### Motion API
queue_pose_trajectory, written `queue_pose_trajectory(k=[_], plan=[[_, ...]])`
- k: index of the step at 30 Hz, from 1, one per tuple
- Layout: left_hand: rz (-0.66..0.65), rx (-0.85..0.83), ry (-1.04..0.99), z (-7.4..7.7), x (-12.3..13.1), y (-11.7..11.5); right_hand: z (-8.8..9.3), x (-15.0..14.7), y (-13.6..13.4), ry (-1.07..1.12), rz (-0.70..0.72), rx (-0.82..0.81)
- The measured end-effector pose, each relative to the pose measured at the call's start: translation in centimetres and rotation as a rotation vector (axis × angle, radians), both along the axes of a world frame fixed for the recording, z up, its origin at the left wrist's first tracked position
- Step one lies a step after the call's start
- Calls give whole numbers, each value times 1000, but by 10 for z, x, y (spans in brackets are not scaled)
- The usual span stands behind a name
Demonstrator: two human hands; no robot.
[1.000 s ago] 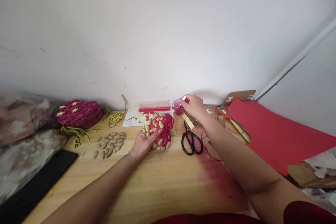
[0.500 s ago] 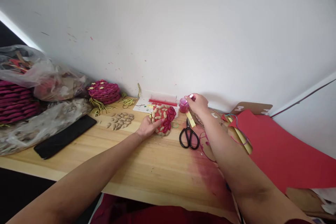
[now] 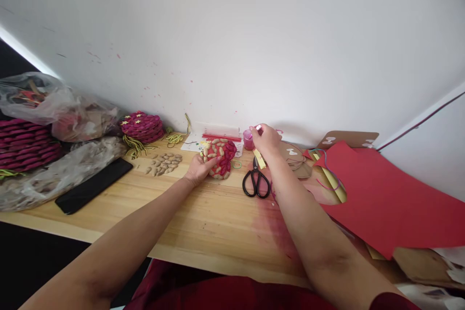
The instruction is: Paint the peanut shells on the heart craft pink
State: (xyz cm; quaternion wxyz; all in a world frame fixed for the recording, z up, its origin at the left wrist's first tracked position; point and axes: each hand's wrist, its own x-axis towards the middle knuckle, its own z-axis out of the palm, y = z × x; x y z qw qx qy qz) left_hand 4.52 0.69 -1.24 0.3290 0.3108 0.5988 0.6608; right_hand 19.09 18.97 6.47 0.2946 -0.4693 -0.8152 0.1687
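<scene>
My left hand point(image 3: 198, 169) grips the edge of a red craft piece point(image 3: 220, 159) covered in peanuts, with the thumb across its front. Peanuts along its right side are magenta; the others keep their tan shells. My right hand point(image 3: 267, 141) is pinched closed at a small jar of pink paint point(image 3: 249, 142). Whatever sits between those fingertips is too small to make out. Black-handled scissors point(image 3: 256, 184) lie below the jar, beside a yellow strip point(image 3: 259, 159). Loose peanuts point(image 3: 164, 163) are spread on the table left of my left hand.
A black phone-like slab point(image 3: 95, 185), plastic bags point(image 3: 72, 109) and magenta woven pieces point(image 3: 142, 127) with yellow cord occupy the left. Behind the craft piece lies a white sheet point(image 3: 189, 145). Red paper point(image 3: 385, 198) and cardboard cut-outs point(image 3: 296, 155) cover the right. A wall point(image 3: 232, 48) rises behind.
The view has shifted slightly. My right hand has come lower and closer over the paint jar. The craft piece stays in my left hand, turned a little.
</scene>
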Motion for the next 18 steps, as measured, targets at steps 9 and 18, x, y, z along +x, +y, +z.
queue_pose_trajectory(k=[9, 18], plan=[[13, 23, -34, 1, 3, 1, -1, -1, -3, -3, 16, 24], [-9, 55, -55, -2, 2, 4, 1, 3, -9, 190, -2, -19]])
